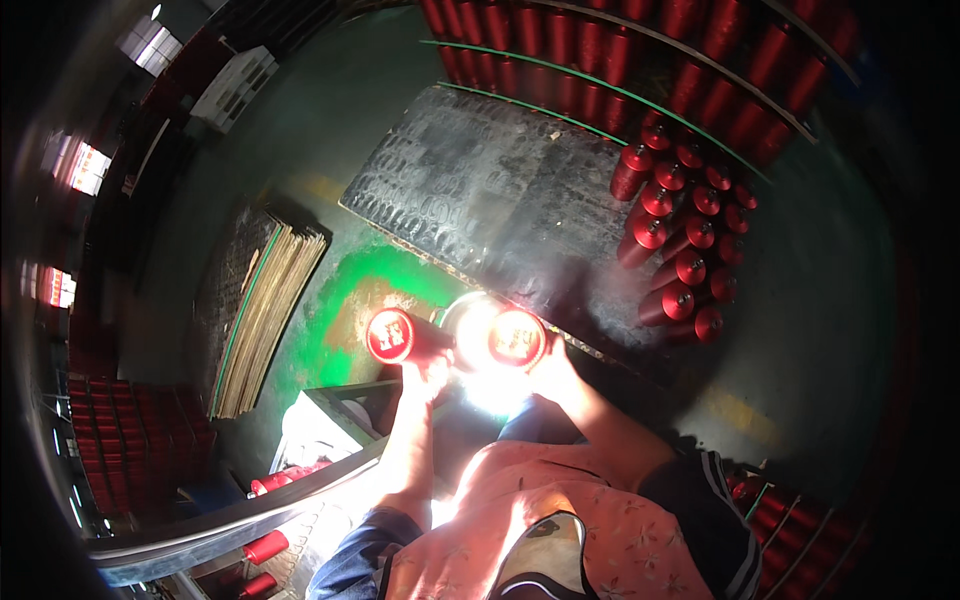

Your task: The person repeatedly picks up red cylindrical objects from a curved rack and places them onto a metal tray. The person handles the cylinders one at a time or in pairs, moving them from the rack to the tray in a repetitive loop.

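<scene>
I am holding a left cylinder and a right cylinder before a panel. Grouped cylinders are standing on its right end, tiered cylinders behind it; a sheet stack is lying to its left.

Count two red cylinders in your grasp: one cylinder in your left fingers, one cylinder in your right fingers. Ahead of you, one dark board carries about sixteen upright cylinders; overlap leaves the exact total uncertain. Around you stand three massed stores of red cylinders, too crowded to number: one upper-right store, one lower-left store, one lower-right store. To your left, note one stack of brown sheets, one white stack, three bright windows and, lower down, at least two loose cylinders.
</scene>
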{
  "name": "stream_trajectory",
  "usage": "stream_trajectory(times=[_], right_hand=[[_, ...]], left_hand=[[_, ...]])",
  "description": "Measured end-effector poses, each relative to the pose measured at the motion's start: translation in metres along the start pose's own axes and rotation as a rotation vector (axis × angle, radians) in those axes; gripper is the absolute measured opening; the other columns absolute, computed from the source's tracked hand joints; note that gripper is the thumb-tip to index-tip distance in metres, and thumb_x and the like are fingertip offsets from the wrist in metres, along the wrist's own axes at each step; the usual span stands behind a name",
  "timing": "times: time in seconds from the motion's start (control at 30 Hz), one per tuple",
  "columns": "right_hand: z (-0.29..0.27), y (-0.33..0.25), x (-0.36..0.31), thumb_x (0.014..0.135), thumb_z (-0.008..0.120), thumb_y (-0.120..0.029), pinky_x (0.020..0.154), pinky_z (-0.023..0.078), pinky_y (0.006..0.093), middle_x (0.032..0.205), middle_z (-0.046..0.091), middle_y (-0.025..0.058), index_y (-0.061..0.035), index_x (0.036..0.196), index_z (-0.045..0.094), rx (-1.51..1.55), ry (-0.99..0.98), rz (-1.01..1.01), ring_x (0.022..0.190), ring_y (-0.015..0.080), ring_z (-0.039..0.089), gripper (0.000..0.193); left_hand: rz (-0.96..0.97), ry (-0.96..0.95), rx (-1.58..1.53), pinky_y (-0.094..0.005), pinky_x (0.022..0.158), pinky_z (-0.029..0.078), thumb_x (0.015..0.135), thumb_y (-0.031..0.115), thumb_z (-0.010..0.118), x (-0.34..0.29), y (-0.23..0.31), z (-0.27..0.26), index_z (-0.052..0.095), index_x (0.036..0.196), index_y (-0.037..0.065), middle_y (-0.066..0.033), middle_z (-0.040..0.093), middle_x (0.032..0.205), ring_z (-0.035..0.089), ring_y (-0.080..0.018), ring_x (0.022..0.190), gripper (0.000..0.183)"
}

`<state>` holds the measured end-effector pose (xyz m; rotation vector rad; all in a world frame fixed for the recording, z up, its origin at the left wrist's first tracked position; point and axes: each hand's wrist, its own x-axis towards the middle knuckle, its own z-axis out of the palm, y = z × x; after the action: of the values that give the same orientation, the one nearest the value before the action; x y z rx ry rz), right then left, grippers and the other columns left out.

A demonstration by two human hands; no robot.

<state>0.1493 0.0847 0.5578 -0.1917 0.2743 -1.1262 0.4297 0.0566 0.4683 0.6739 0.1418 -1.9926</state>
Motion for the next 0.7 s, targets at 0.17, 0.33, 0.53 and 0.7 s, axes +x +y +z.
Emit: stream_trajectory(times=[0.17, 0.33, 0.53, 0.7], right_hand=[[0.019, 0.024, 0.072, 0.094, 0.053, -0.026, 0.1, 0.044, 0.0416, 0.129, 0.056, 0.0091, -0.0078, 0.129, 0.052, -0.376, 0.07, -0.094, 0.118, 0.024, 0.054, 0.039], [0.027, 0.042, 0.091, 0.091, 0.058, -0.02, 0.097, 0.046, 0.0384, 0.125, 0.059, 0.0091, -0.0065, 0.126, 0.054, -0.541, 0.093, -0.161, 0.114, 0.0225, 0.056, 0.038], [0.039, 0.051, 0.072, 0.088, 0.064, -0.013, 0.093, 0.049, 0.0346, 0.119, 0.061, 0.009, -0.0049, 0.123, 0.055, -0.71, 0.075, -0.214, 0.108, 0.0207, 0.059, 0.037], [0.045, 0.041, 0.01, 0.085, 0.069, -0.007, 0.089, 0.052, 0.0315, 0.115, 0.064, 0.0089, -0.0036, 0.12, 0.057, -0.9, 0.039, -0.281, 0.104, 0.0192, 0.062, 0.037]], left_hand=[[-0.077, -0.131, -0.233, -0.0406, 0.073, 0.058, 0.09, 0.048, 0.054, 0.026, 0.027, -0.013, 0.057, 0.121, 0.014, -0.0121, 0.061, 0.115, 0.058, -0.0354, 0.099, 0.047], [-0.158, -0.187, -0.339, -0.0392, 0.067, 0.059, 0.087, 0.05, 0.057, 0.032, 0.046, 0.0, 0.06, 0.118, 0.017, -0.0104, 0.062, 0.113, 0.057, -0.0379, 0.096, 0.046], [-0.186, -0.328, -0.315, -0.0354, 0.069, 0.057, 0.088, 0.048, 0.057, 0.023, 0.046, 0.006, 0.06, 0.12, 0.012, -0.0109, 0.062, 0.115, 0.059, -0.0323, 0.099, 0.048], [-0.099, -0.31, -0.221, -0.0353, 0.073, 0.056, 0.089, 0.045, 0.057, -0.024, 0.01, -0.01, 0.059, 0.122, 0.01, -0.0119, 0.061, 0.116, 0.059, -0.0311, 0.1, 0.048]])
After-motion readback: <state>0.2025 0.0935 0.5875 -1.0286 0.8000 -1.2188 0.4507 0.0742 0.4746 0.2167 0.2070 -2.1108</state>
